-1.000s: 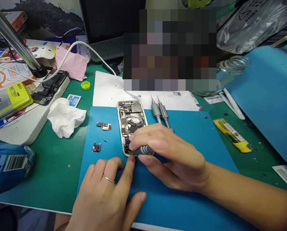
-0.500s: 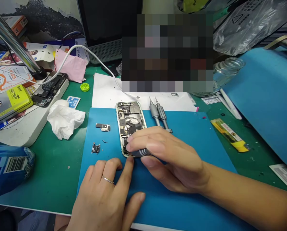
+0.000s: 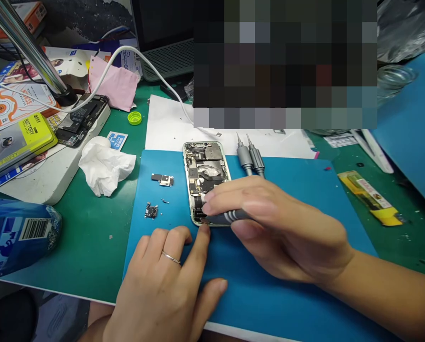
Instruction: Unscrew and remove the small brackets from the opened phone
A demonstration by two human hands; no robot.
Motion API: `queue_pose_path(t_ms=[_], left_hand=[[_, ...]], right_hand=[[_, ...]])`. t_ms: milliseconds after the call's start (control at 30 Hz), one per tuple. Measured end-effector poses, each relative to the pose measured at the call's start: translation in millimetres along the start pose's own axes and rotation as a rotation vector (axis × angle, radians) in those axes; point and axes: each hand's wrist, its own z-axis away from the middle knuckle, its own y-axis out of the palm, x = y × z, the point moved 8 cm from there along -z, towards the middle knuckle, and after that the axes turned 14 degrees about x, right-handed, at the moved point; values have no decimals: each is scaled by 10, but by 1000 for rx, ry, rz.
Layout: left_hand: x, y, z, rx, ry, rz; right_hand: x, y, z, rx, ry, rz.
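An opened smartphone lies face up on a blue mat, its boards and inner parts bare. My left hand rests on the mat with fingers spread, the index fingertip at the phone's bottom edge. My right hand pinches dark tweezers with pale grip lines, held low over the phone's bottom end. Fingers hide part of the phone's lower right, and the contact at the tip is unclear. To the left lie a metal bracket, a small black part and a thin sliver.
Two grey screwdrivers lie right of the phone. Crumpled tissue and a blue packet are on the left. Behind, a white cable arches over white paper. A yellow packet lies on the right.
The whole view has shifted, so the scene sits further right and slightly higher. My right hand has drawn rightward relative to the phone, showing more of the tweezers. My left hand keeps its place.
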Motion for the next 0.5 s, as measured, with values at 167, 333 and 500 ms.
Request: queue_pose_path(t_ms=[167, 333, 500], left_hand=[[-1, 4, -12, 17, -1, -2], [4, 15, 4, 14, -4, 8], [8, 17, -5, 25, -2, 9]], right_hand=[[-6, 0, 5, 10, 11, -25], [14, -13, -44, 18, -1, -6], [7, -30, -7, -4, 7, 18]])
